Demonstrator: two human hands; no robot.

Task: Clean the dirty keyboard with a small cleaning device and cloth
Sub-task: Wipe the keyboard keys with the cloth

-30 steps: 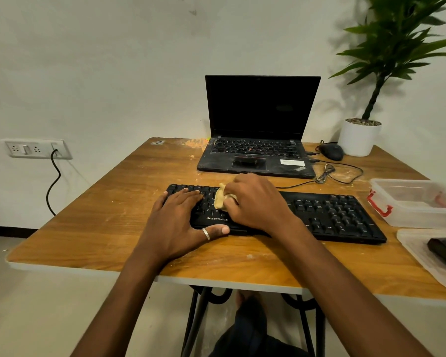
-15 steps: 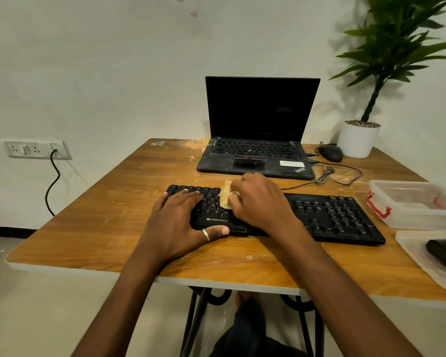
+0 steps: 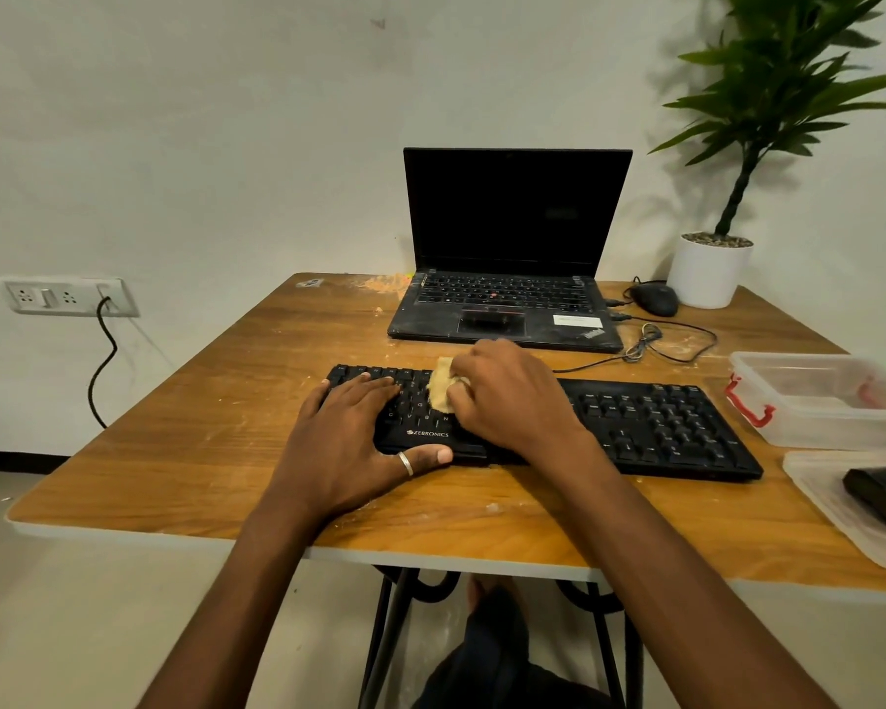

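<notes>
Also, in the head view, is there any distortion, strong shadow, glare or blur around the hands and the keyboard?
In the head view, wide-angle stretch makes the forearms look long; light is soft, and the potted plant casts a faint shadow on the wall; the laptop screen is dark, without glare; the keyboard looks sharp, and the left hand and the right hand gripping the cloth show no clear blur.

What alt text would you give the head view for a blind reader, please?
The right hand holds a yellowish cloth on a black keyboard while the left hand rests flat on its left end. The keyboard lies on a wooden table, with an open laptop behind it and a plant, mouse and tub at the right.
</notes>
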